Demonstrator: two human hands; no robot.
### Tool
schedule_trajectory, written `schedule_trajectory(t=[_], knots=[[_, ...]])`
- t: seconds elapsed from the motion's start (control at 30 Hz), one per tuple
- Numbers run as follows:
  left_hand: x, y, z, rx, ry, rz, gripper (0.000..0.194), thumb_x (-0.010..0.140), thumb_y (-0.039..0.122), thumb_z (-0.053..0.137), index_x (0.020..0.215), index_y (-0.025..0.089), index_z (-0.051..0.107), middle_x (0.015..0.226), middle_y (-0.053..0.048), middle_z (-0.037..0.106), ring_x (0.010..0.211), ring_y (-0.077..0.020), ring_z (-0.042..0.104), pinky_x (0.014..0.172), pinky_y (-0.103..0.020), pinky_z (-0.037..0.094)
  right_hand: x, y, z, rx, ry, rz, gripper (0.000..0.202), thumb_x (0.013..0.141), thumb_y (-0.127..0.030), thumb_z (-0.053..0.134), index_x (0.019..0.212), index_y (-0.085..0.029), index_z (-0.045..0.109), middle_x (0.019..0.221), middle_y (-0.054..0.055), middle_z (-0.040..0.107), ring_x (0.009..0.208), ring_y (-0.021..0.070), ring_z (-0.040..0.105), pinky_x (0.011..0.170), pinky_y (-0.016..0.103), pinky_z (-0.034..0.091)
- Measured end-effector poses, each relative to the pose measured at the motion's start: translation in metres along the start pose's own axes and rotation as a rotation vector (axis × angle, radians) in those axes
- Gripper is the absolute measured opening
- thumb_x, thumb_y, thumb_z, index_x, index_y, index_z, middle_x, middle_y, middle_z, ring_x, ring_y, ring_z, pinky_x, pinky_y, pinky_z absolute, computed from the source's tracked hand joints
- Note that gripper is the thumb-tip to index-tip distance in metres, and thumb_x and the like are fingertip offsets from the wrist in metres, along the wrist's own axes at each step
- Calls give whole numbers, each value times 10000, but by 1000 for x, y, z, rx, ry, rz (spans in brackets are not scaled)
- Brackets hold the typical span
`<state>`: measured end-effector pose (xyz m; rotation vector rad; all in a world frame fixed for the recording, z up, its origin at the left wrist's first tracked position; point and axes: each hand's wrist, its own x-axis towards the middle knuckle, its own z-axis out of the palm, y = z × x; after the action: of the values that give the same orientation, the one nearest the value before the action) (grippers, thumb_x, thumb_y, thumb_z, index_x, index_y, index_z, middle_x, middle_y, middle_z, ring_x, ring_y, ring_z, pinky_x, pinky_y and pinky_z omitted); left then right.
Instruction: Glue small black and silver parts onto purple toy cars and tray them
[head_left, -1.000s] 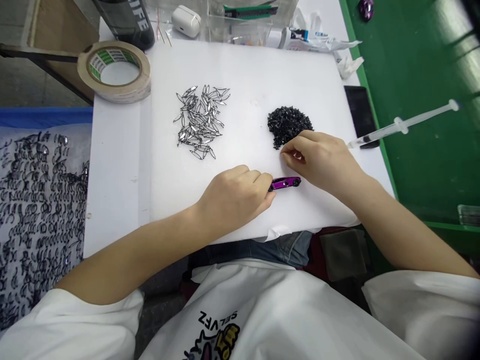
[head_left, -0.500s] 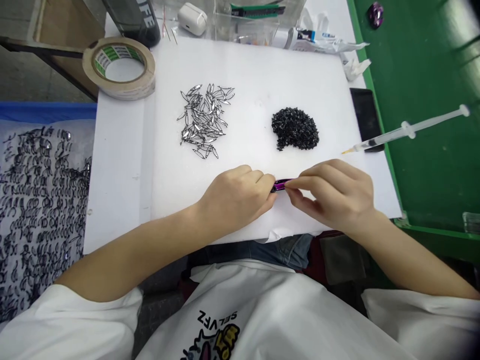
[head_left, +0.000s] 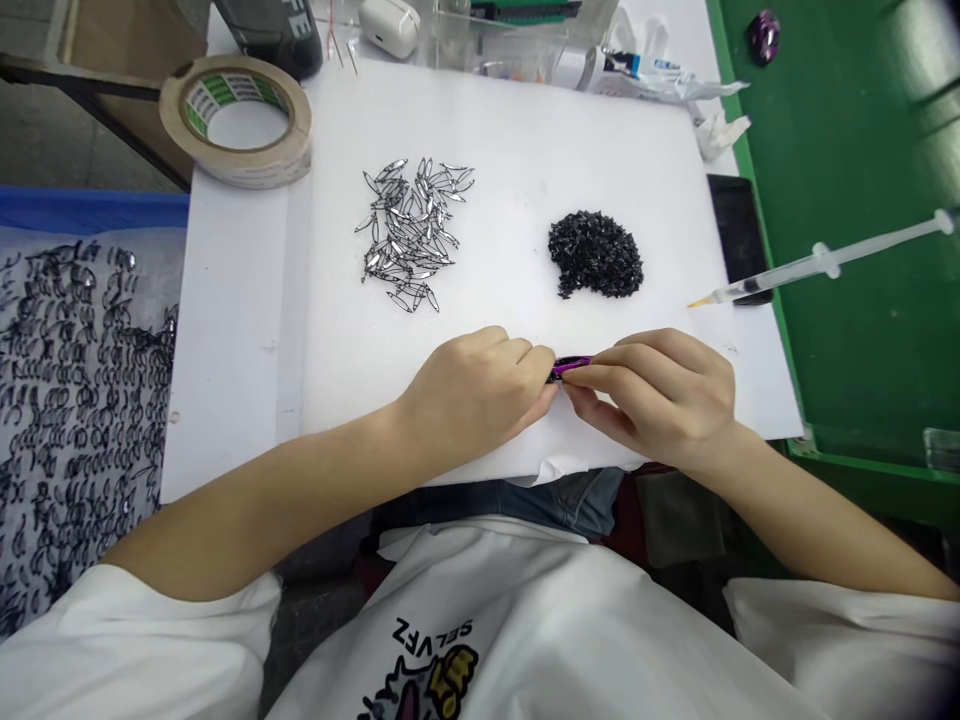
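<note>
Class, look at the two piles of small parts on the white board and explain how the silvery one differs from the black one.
The silvery pile has pale, shiny parts with dark outlines; the black pile is dark nearly throughout.
The silvery pile is loose, with gaps; the black pile is densely heaped.
The silvery pile's parts are long and slender; the black pile's look smaller.
Both lie on the white board.

Left hand (head_left: 480,395) grips a small purple toy car (head_left: 574,364); right hand (head_left: 660,395) pinches its side. Beyond them, on a white board (head_left: 502,130), lie a pile of silvery slivers (head_left: 409,232) and a pile of black pieces (head_left: 596,254).
</note>
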<state>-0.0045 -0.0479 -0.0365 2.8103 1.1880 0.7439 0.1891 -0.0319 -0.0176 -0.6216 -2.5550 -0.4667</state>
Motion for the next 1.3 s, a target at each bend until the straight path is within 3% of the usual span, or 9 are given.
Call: schedule_trajectory(t=[0.2, 0.53, 0.97, 1.3], knots=[[0, 0, 0, -7, -1, -4, 236, 885, 262, 461, 805, 121, 633, 704, -27, 660, 638, -161, 597, 556, -280, 431, 3, -1, -6, -38, -30, 64, 174, 674, -121, 686, 762, -185, 551, 610, 9, 624, 593, 149, 555, 506, 278, 455], [1, 0, 0, 31, 42, 26, 206, 870, 217, 484, 776, 129, 645, 684, -3, 658, 598, -145, 587, 541, -272, 422, 10, 4, -18, -40, -182, -68, 182, 686, -201, 720, 823, -153, 610, 665, 11, 661, 630, 165, 544, 521, 303, 423], [1, 0, 0, 46, 58, 34, 198, 865, 205, 486, 768, 129, 642, 675, 1, 653, 592, -140, 582, 538, -272, 417, 6, 2, -12, -39, -135, -50, 188, 710, -201, 705, 859, -160, 598, 673, 16, 660, 646, 157, 545, 563, 292, 434], [2, -1, 1, 54, 70, 43, 170, 849, 200, 514, 787, 123, 653, 683, 8, 659, 595, -146, 593, 530, -278, 418, 1, 2, -5, -42, -55, -63, 269, 650, -143, 735, 880, -190, 603, 712, 6, 661, 680, 151, 543, 563, 273, 428]])
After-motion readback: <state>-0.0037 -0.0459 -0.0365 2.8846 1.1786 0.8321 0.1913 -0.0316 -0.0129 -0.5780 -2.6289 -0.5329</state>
